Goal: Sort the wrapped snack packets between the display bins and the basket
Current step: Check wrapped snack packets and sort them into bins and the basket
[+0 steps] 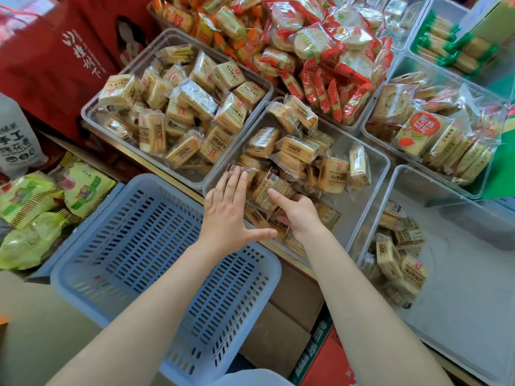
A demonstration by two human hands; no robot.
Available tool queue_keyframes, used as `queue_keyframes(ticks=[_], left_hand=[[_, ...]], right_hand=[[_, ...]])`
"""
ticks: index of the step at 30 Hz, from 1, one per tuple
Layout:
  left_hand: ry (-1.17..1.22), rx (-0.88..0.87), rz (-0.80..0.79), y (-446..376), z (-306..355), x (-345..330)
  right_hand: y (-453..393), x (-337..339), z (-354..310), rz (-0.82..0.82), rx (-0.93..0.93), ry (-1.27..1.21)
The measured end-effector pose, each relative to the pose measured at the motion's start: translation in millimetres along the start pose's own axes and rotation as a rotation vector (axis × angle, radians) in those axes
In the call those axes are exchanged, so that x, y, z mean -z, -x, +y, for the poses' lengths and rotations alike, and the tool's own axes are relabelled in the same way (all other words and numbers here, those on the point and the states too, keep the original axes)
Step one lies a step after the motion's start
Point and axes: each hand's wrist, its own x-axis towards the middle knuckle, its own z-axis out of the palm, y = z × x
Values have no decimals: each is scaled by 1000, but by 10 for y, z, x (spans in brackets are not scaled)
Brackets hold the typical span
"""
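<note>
Both forearms reach forward over the blue basket [117, 246] into the middle clear bin [384, 162], the left hand [230, 210] lying flat, fingers straight, on the snack packets [295, 151], the right hand [299, 214] curled among them, its grip unclear, with fuller bins crowding the counter beyond.

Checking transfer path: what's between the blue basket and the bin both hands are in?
Head view: only the clear bin's near wall; blue basket butts against it.

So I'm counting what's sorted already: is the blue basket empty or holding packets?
Empty as far as shows: the blue basket has bare slotted floor and walls, though the left hand and forearm hide part.
</note>
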Motion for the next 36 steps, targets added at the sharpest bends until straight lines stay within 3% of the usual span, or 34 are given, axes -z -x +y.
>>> queue_keyframes(ticks=[13, 18, 22, 28, 32, 36], left_hand=[[26, -20, -11, 4, -26, 9], [72, -19, -34, -48, -21, 58], [132, 18, -65, -52, 34, 151], [535, -66, -88, 453, 663, 325], [1074, 71, -288, 806, 1090, 291], [1372, 194, -428, 1066, 1280, 237]], right_hand=[[25, -50, -48, -21, 28, -114], [385, 115, -81, 31, -10, -145], [711, 360, 15, 39, 64, -141], [1348, 638, 181, -8, 201, -169], [1719, 838, 298, -29, 259, -271], [1953, 1139, 481, 69, 310, -252]])
